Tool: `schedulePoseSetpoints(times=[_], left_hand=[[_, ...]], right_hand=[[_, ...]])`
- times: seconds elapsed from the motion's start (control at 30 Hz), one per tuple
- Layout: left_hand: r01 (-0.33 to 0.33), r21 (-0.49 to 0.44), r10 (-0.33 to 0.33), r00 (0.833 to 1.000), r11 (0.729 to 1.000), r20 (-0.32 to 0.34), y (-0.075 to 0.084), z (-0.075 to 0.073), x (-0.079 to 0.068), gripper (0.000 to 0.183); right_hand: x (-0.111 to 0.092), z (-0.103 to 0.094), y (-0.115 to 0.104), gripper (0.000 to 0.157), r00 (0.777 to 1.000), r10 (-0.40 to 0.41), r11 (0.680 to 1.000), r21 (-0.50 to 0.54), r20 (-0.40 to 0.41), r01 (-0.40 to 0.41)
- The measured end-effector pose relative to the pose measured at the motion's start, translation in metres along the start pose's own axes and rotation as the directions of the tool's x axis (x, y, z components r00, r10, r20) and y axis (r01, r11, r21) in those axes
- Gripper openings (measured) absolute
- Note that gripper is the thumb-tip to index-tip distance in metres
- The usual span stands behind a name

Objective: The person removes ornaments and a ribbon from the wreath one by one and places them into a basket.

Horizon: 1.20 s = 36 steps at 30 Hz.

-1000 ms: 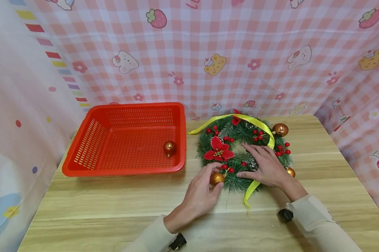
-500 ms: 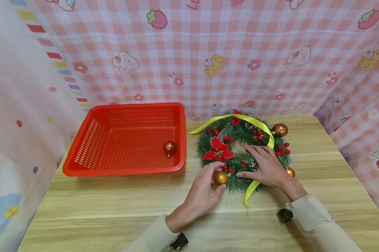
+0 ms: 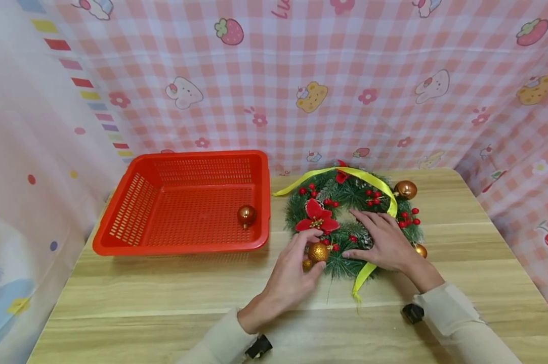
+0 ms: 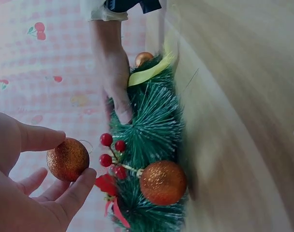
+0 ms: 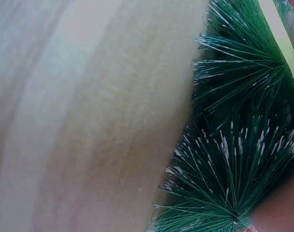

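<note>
My left hand [image 3: 292,268] pinches a glittery gold Christmas bauble [image 4: 68,160] between thumb and fingers, just over the wreath's front left edge. A thin loop shows at the bauble's top in the left wrist view. Beside it, a second glittery bauble [image 4: 163,182] hangs on the green Christmas wreath [image 3: 346,263] by a cluster of red berries [image 4: 106,160]. My right hand [image 3: 383,240] rests on the wreath's front right part, fingers stretched toward the centre hole and thumb on the needles. A red fabric flower [image 3: 317,217] sits on the wreath's left side.
A red plastic basket [image 3: 178,249] stands to the left, with a shiny copper bauble [image 3: 246,215] inside. A yellow ribbon [image 3: 369,178] lies across the wreath. More baubles are at its right edge, one copper [image 3: 406,189] and one gold [image 3: 421,251]. A checked curtain [image 3: 255,76] hangs behind the table.
The left hand has shifted the held bauble slightly right and up, and the second bauble now shows between its fingers. The right hand stays in place on the wreath.
</note>
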<state>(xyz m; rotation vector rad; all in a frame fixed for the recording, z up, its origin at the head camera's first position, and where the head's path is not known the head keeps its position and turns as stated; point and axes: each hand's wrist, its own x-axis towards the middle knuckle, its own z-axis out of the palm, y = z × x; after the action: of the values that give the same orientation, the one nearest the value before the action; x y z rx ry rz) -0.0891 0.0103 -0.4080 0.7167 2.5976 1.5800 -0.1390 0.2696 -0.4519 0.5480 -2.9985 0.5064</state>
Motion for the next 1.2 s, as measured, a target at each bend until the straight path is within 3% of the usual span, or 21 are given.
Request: schedulePoseSetpoints(times=[0.3,0.67,0.93,1.2], left_hand=[[-0.026,-0.053,0.023,0.999,0.998,-0.048,0.007,-0.019,0.006,0.052],[-0.005,-0.098,-0.009,0.990,0.995,-0.142,0.010,-0.058,0.015,0.054],[0.000,-0.049,-0.012,0.973,0.999,-0.229,0.001,-0.088,0.017,0.049],[0.010,-0.052,-0.024,0.962,0.999,-0.273,-0.012,-0.109,0.016,0.049]], right_hand=[[-0.001,0.000,0.001,0.101,1.000,-0.006,1.000,-0.002,-0.006,0.006],[-0.001,0.001,0.000,0.101,0.999,-0.021,1.000,-0.003,-0.027,0.021],[-0.001,0.000,-0.001,0.100,1.000,-0.011,1.000,0.002,-0.015,0.011],[-0.002,0.000,-0.002,0.100,1.000,0.002,1.000,0.003,-0.007,-0.002]])
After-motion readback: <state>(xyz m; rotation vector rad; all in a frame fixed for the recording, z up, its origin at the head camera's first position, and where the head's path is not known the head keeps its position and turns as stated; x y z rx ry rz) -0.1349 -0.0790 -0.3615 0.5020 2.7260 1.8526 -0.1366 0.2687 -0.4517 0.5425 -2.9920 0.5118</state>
